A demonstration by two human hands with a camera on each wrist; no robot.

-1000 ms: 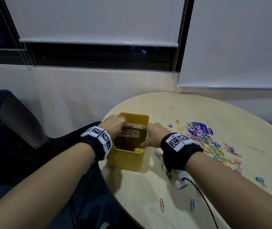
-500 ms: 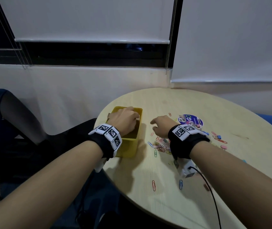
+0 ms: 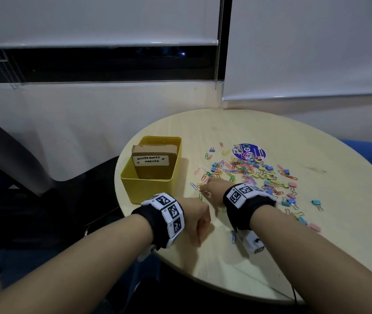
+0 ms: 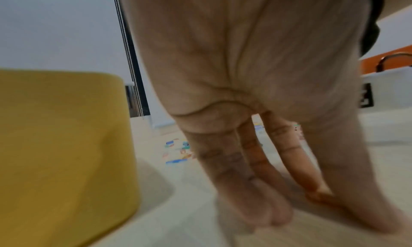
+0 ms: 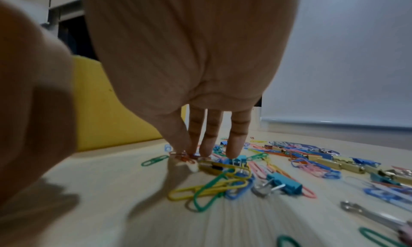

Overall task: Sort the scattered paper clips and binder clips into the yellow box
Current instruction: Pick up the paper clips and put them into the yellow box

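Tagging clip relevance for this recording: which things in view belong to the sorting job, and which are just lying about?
Part of the job:
- yellow box
- scattered paper clips and binder clips on the round table
- right hand, fingertips down on the clips
- left hand, near the box

Just lying about:
- brown cardboard box labelled "whiteboard marker", inside the yellow box
- round blue sticker
- chair

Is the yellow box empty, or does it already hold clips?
No clips visible in the yellow box. It holds a brown cardboard box labelled "WHITEBOARD MARKER"; the floor under it is hidden. Clips lie on the table.
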